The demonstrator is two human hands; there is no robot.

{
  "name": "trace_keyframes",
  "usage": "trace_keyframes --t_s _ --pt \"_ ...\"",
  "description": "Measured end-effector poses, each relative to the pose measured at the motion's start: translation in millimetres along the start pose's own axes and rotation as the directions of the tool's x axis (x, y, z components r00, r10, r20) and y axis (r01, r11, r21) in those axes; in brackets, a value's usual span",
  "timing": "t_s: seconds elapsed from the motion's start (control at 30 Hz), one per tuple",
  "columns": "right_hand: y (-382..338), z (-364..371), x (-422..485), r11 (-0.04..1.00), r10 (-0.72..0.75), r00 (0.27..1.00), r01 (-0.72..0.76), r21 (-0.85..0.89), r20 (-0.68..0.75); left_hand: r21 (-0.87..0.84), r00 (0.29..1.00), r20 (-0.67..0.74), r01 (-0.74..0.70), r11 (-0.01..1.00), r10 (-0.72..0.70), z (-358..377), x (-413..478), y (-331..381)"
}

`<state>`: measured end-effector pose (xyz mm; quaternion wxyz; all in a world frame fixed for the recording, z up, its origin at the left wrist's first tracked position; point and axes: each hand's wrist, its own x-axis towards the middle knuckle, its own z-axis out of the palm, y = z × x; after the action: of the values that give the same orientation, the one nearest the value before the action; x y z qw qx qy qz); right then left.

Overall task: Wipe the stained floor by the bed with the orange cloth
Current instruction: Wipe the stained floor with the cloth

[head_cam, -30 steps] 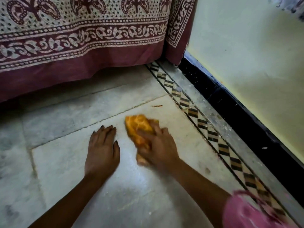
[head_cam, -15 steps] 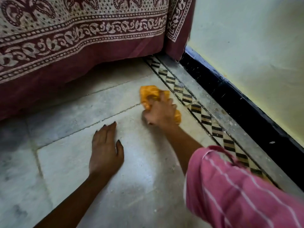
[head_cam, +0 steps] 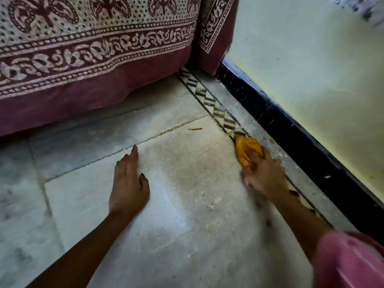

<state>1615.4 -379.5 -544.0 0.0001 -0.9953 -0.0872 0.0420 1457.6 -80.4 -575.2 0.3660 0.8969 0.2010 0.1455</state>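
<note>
The bunched orange cloth (head_cam: 247,151) lies on the patterned border strip of the floor, close to the black skirting. My right hand (head_cam: 265,176) grips its near end and presses it down; the hand is blurred. My left hand (head_cam: 127,183) rests flat on the pale marble floor (head_cam: 187,183), fingers straight, well to the left of the cloth. A dull brownish smear (head_cam: 185,163) and crumbs mark the slab between the hands. A small reddish streak (head_cam: 195,129) lies by the tile joint ahead.
The bed's maroon and cream printed sheet (head_cam: 93,59) hangs down at the back left, nearly to the floor. A black skirting (head_cam: 291,129) and pale wall (head_cam: 311,69) run along the right. The chevron border strip (head_cam: 216,107) runs diagonally beside it.
My right hand has swept the cloth from the middle slab forward, then right and back onto the border strip near the skirting. My left hand has stayed flat on the floor.
</note>
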Motion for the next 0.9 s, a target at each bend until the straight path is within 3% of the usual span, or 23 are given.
trace_keyframes --t_s 0.1,0.17,0.27,0.37,0.5,0.57,0.7,0.83,0.9 --pt "-74.7 -5.2 46.8 0.994 -0.003 1.000 0.002 0.113 0.010 -0.033 1.000 0.023 -0.018 0.999 0.019 -6.1 3.1 -1.0" --pt "-133.5 -4.5 31.8 0.982 -0.140 0.990 0.136 0.130 0.023 -0.036 0.997 0.045 -0.056 0.998 0.058 -11.5 4.4 -4.5" --pt "-186.9 -3.7 -29.5 0.928 -0.329 0.941 0.337 0.157 -0.075 -0.023 0.995 0.085 -0.044 0.999 0.046 -15.0 7.2 -9.4" --pt "-178.6 5.8 -83.0 0.861 -0.471 0.880 0.473 0.184 -0.057 -0.045 0.996 0.087 0.016 0.999 -0.012 -25.0 5.8 -9.6" --pt "-101.5 5.4 -127.3 0.784 -0.616 0.787 0.609 0.122 0.027 0.169 0.977 0.182 -0.141 0.976 0.110 -57.6 -17.0 -39.4" --pt "-53.7 4.6 -121.4 0.848 -0.527 0.849 0.523 0.084 0.036 0.268 0.975 0.177 -0.178 0.947 0.133 -81.5 -34.1 -64.9" --pt "-32.2 -3.1 -64.8 0.974 -0.219 0.974 0.222 -0.046 0.051 0.321 0.999 -0.029 -0.027 0.947 0.038 -113.6 -63.4 -85.4" --pt "-124.9 -22.9 7.1 0.996 -0.090 0.993 0.089 0.009 0.078 0.335 1.000 -0.009 -0.009 0.942 0.013 -111.6 -60.3 -88.4" --pt "-193.7 -27.3 19.4 0.992 -0.115 0.989 0.108 0.068 0.097 0.336 1.000 -0.007 -0.001 0.942 0.004 -111.6 -58.9 -91.2"
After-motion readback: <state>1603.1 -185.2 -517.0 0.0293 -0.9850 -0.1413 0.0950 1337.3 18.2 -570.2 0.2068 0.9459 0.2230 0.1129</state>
